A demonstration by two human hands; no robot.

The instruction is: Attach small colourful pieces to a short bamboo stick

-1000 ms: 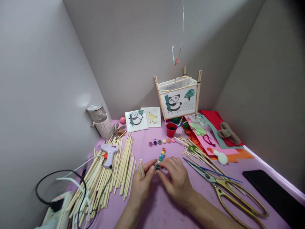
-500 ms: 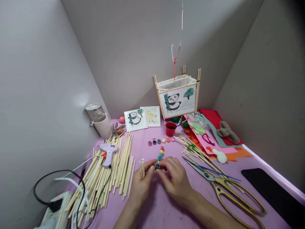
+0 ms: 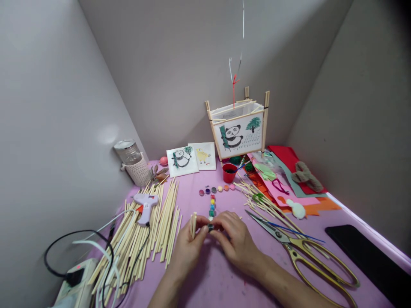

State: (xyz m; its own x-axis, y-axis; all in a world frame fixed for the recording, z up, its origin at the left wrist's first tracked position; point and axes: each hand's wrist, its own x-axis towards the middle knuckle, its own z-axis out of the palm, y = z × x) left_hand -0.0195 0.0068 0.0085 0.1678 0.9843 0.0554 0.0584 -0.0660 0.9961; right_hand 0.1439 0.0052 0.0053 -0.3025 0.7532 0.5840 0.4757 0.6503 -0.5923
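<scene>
Paint-pot strip point(image 3: 211, 208) lies on the purple counter point(image 3: 205, 278), its long axis running straight away from you; its near end sits pinched between your two hands. Your left hand point(image 3: 188, 248) also clasps short sticks point(image 3: 193, 223) upright against the palm, while your right hand point(image 3: 236, 241) closes its fingers point(image 3: 215, 223) on the strip's nearest pot from the right side
</scene>
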